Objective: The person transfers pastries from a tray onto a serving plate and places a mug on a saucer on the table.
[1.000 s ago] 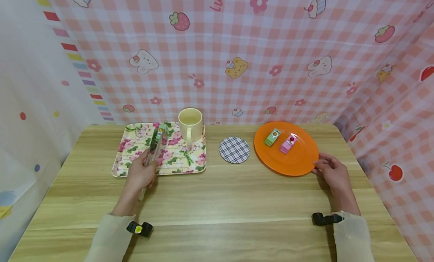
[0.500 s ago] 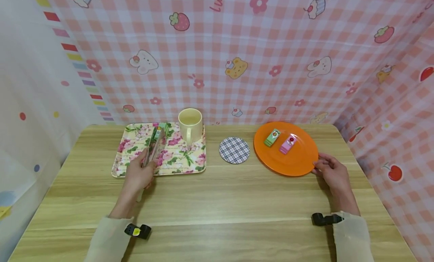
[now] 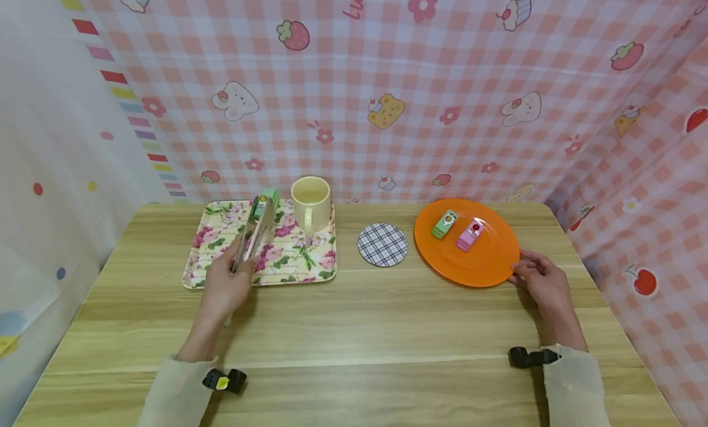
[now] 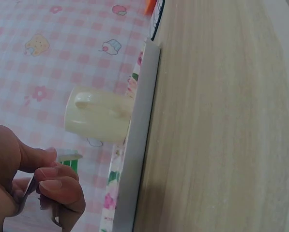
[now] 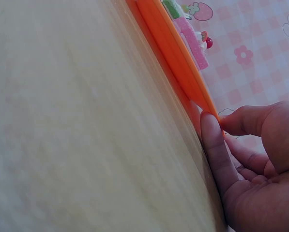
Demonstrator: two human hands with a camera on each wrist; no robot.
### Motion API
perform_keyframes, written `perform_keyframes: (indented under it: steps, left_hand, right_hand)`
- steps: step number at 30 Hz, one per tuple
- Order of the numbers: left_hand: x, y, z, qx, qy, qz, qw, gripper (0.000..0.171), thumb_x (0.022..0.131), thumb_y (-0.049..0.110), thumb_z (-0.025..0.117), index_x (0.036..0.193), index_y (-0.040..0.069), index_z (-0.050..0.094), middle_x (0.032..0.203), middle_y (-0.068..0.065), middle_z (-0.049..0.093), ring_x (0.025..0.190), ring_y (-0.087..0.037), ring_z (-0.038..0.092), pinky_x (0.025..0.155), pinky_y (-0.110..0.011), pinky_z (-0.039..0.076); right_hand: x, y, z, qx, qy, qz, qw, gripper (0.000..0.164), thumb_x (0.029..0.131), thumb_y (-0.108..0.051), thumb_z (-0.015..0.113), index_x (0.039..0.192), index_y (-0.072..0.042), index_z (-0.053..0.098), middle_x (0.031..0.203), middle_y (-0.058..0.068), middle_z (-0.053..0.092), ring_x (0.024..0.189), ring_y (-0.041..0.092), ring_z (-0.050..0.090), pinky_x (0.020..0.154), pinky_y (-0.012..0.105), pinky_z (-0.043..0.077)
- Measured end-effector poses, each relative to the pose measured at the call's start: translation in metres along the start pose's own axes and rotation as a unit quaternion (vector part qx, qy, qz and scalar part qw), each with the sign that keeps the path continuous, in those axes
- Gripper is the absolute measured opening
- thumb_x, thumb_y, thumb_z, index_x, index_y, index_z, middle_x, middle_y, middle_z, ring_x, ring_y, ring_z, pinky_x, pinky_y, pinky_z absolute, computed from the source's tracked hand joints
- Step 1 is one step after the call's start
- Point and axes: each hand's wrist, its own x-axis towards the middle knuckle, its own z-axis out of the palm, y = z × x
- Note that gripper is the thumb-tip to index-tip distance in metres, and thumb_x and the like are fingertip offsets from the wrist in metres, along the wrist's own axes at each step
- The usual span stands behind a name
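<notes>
At four o'clock on the orange plate, the right hand pinches the rim; the left hand grips half-covered tongs, tips partly hiding a green block at one o'clock

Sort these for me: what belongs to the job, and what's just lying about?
Likely in the job:
tongs in the left hand
green block at their tips
orange plate, pinched by the right hand
pink block and second green block on it
floral tray by the tongs

Seemingly just lying about:
yellow mug on the tray
plaid coaster
</notes>
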Motion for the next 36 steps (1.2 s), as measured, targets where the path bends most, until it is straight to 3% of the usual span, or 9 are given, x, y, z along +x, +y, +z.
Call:
perform_keyframes:
  steps: [3,9,20,29,36]
  left_hand:
    - [-0.002,0.003,0.0,0.006,0.01,0.011,0.9999,0.061,0.103,0.018,0.057,0.16,0.028,0.036,0.112,-0.03,0.068,0.06,-0.015,0.05,0.049,-0.028,0.044]
    - [-0.005,0.009,0.001,0.0,0.035,0.032,0.9989,0.061,0.102,0.018,0.061,0.157,0.035,0.042,0.082,-0.021,0.066,0.055,-0.011,0.048,0.047,-0.029,0.041]
    - [-0.012,0.02,0.001,-0.011,0.041,0.062,0.9972,0.06,0.103,0.02,0.061,0.156,0.04,0.041,0.073,-0.011,0.057,0.053,-0.01,0.045,0.044,-0.029,0.039]
    - [-0.015,0.023,0.005,-0.015,0.038,0.078,0.9961,0.063,0.102,0.014,0.06,0.159,0.033,0.039,0.08,-0.019,0.061,0.054,-0.01,0.045,0.044,-0.028,0.042]
    - [-0.022,0.031,0.015,-0.021,0.015,0.081,0.9964,0.063,0.103,0.018,0.062,0.16,0.027,0.037,0.109,-0.025,0.068,0.065,-0.016,0.052,0.054,-0.026,0.046]
  right_hand:
    - [0.0,-0.001,0.0,-0.004,0.001,0.001,1.0,0.054,0.101,-0.01,0.061,0.152,-0.004,0.043,0.098,-0.008,0.059,0.08,0.002,0.066,0.076,0.018,0.059]
    - [0.0,-0.002,0.0,-0.002,0.001,-0.004,1.0,0.054,0.101,-0.009,0.06,0.152,-0.003,0.043,0.097,-0.009,0.06,0.079,0.002,0.067,0.075,0.018,0.059]
    - [0.001,-0.002,0.0,-0.008,-0.003,-0.01,1.0,0.053,0.102,-0.011,0.06,0.151,-0.003,0.043,0.096,-0.01,0.06,0.079,0.002,0.067,0.076,0.018,0.059]
    - [0.001,-0.003,0.0,0.002,-0.005,-0.017,1.0,0.05,0.102,-0.01,0.059,0.149,-0.003,0.045,0.096,-0.009,0.061,0.079,0.002,0.067,0.075,0.018,0.059]
    - [0.002,0.001,-0.001,-0.005,-0.005,-0.004,1.0,0.052,0.103,-0.012,0.059,0.152,-0.004,0.043,0.099,-0.008,0.06,0.082,0.002,0.066,0.077,0.018,0.059]
